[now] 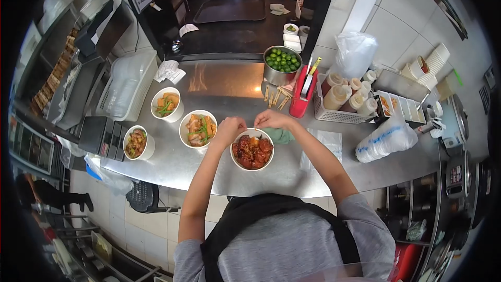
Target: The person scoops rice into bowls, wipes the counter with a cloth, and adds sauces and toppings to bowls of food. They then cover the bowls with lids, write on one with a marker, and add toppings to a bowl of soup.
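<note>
A round white paper bowl (233,160) of glazed reddish-brown meat pieces (252,151) stands on the steel counter in front of me. At its far left rim is my left hand (231,128), fingers curled together. My right hand (273,119) is pinched just above the far right rim. Whatever the fingertips hold, if anything, is too small to make out. A green cloth (280,135) lies beside the bowl, under my right wrist. To the left stand three more filled bowls: one nearest (199,129), one farther back (167,105) and one at far left (138,143).
A metal pot of green limes (282,61), a red holder (302,94) with pens and several clothespins (276,96) sit at the back. Sauce bottles fill a white basket (342,109) on the right, near wrapped cups (386,138). Left is a basket of plastic lids (128,86).
</note>
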The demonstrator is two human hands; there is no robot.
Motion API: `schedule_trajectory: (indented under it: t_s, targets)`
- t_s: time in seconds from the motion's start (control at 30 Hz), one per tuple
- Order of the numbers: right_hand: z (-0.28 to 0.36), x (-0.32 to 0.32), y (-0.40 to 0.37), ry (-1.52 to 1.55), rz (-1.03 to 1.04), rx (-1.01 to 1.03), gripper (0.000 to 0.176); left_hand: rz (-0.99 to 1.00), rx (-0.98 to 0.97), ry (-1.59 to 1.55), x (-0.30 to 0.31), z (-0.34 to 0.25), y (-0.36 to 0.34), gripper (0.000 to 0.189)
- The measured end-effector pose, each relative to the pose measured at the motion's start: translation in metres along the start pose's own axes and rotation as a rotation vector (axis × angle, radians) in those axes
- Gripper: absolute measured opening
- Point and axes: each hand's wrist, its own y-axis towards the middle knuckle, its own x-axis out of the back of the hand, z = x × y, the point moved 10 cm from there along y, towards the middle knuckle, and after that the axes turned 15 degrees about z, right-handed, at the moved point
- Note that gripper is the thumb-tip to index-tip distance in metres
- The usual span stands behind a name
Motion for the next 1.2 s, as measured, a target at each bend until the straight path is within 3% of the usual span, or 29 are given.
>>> schedule_trajectory:
  t_s: [0.17, 0.27, 0.37, 0.57, 0.67, 0.77, 0.97, 1.2]
  targets:
    - [0.027, -0.004, 0.006, -0.013, 0.037, 0.061, 0.009, 0.044, -0.025, -0.011, -0.005, 0.004, 0.007, 0.008]
    - [0.055, -0.019, 0.009, -0.270, 0.115, 0.128, 0.009, 0.024, 0.004, -0.019, -0.003, 0.013, 0.007, 0.009]
    - [0.088, -0.037, 0.002, -0.751, 0.110, 0.219, 0.013, 0.030, 0.008, -0.022, -0.003, 0.018, 0.005, 0.009]
    - [0.103, -0.072, -0.002, -1.356, 0.249, 0.206, 0.008, 0.026, -0.015, 0.012, 0.001, 0.009, -0.001, 0.006]
    - [0.092, -0.077, -0.007, -1.525, 0.301, 0.273, 0.009, -0.020, -0.057, 0.004, 0.002, 0.008, -0.002, 0.005]
    - [0.086, -0.081, -0.011, -1.641, 0.359, 0.211, 0.008, -0.025, -0.062, 0.046, 0.001, 0.007, -0.002, 0.006]
    - [0.078, -0.072, -0.014, -1.517, 0.377, 0.167, 0.008, -0.043, -0.037, 0.028, 0.000, 0.011, -0.003, 0.006]
    - [0.078, -0.047, -0.031, -0.849, 0.356, 0.101, 0.018, -0.062, -0.007, 0.040, 0.001, 0.011, -0.007, 0.009]
